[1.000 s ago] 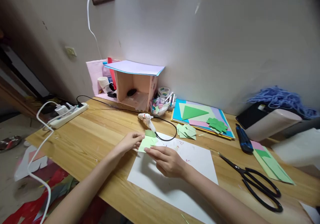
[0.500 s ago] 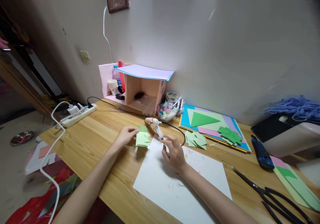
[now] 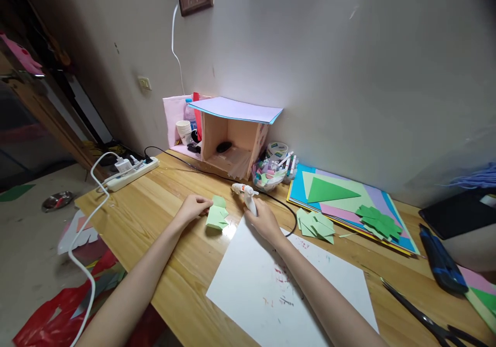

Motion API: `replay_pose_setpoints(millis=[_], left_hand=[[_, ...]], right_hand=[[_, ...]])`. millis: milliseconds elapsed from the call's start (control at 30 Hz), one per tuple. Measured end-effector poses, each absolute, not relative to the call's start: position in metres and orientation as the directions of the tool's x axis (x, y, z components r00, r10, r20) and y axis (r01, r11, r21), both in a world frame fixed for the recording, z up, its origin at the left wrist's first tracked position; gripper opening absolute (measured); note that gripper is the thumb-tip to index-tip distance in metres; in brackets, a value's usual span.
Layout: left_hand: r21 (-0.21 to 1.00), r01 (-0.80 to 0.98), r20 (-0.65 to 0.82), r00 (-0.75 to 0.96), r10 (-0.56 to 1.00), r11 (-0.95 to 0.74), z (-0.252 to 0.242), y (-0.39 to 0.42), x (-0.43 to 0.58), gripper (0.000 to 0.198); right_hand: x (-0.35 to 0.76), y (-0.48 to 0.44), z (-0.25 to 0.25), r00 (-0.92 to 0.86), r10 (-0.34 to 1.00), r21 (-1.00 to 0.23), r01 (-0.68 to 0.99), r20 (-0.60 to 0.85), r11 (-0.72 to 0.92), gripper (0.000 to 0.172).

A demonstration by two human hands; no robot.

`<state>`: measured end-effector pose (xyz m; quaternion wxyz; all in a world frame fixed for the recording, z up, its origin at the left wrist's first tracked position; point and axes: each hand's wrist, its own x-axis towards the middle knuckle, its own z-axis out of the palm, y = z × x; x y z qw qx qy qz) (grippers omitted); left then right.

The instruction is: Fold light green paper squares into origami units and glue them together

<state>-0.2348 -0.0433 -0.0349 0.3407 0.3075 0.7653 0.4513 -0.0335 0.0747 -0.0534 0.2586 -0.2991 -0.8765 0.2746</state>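
My left hand [image 3: 192, 208] pinches the edge of a cut light-green paper piece [image 3: 217, 216] with notches along its right side. Around the white handle of a glue gun [image 3: 250, 200] closes my right hand [image 3: 264, 220]; the gun stands on the table with its nozzle end toward the left. Below my right forearm lies a large white sheet [image 3: 248, 280] with coloured marks on it. A pile of light-green paper pieces [image 3: 314, 225] sits to the right of the glue gun.
A cardboard box with a lilac roof [image 3: 236, 110] stands by the wall, a tub of markers and scraps [image 3: 268, 175] beside it. Coloured paper sheets [image 3: 337, 202], a utility knife [image 3: 442, 259] and scissors [image 3: 422, 318] lie right. A power strip [image 3: 134, 175] rests at the left edge.
My right hand has moved onto the glue gun's handle and closed around it. The view has turned slightly to the left. My left hand stays at the green paper piece.
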Motion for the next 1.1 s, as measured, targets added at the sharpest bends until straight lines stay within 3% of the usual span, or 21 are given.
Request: replay_pose_setpoints(millis=[200, 400, 700, 1100], left_hand=[[0.887, 0.164, -0.257, -0.601, 0.757, 0.431, -0.038, -0.041, -0.231, 0.029], [0.891, 0.198, -0.223, -0.593, 0.774, 0.409, -0.041, -0.041, -0.228, 0.028], [0.906, 0.205, -0.183, -0.597, 0.781, 0.369, -0.039, -0.041, -0.224, 0.026], [0.928, 0.196, -0.140, -0.606, 0.783, 0.317, -0.041, -0.041, -0.225, 0.022]], right_hand=[[-0.026, 0.066, -0.049, -0.607, 0.713, -0.761, 0.259, 0.352, 0.596, 0.023], [-0.027, 0.047, -0.038, -0.674, 0.690, -0.898, 0.091, 0.262, 0.430, 0.033], [-0.027, 0.033, -0.038, -0.681, 0.686, -0.866, 0.152, 0.258, 0.477, 0.030], [-0.028, 0.032, -0.044, -0.670, 0.704, -0.868, 0.179, 0.237, 0.463, 0.040]])
